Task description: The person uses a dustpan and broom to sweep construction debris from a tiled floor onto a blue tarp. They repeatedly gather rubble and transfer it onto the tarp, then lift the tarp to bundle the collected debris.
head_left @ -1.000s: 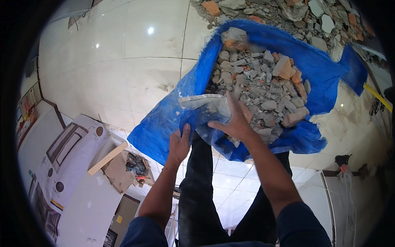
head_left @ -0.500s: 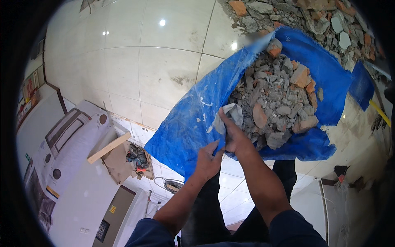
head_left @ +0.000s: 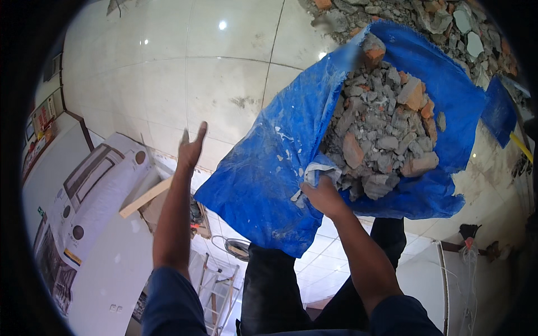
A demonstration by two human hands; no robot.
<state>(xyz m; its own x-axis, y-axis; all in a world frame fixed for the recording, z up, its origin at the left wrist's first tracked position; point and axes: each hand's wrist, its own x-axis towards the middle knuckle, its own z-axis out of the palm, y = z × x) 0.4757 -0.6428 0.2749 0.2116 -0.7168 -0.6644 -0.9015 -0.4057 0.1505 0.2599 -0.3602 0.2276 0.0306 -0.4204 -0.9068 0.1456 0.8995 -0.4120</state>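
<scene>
A blue tarp (head_left: 252, 185) lies spread on the tiles, with broken concrete and brick rubble (head_left: 386, 123) heaped on it. My right hand (head_left: 325, 196) is closed on a bunched, whitish-blue fold of the tarp at the near left side of the heap. Off the tarp, my left hand (head_left: 192, 147) is raised to the left above the floor, fingers apart and holding nothing. The tarp's left part is folded up toward the rubble, and its near corner hangs by my leg.
More rubble (head_left: 431, 28) lies at the far right. Beside the tarp rests a blue shovel (head_left: 499, 112) with a yellow handle. To the left are a wooden plank (head_left: 147, 197), a coiled cable (head_left: 235, 247) and a stepladder (head_left: 218, 297). Pale tiles (head_left: 224, 84) stretch to the far left.
My left hand has let go of the tarp and swung up to the left. My right hand keeps its grip, slightly lower, and the tarp's near left part has dropped open toward my leg.
</scene>
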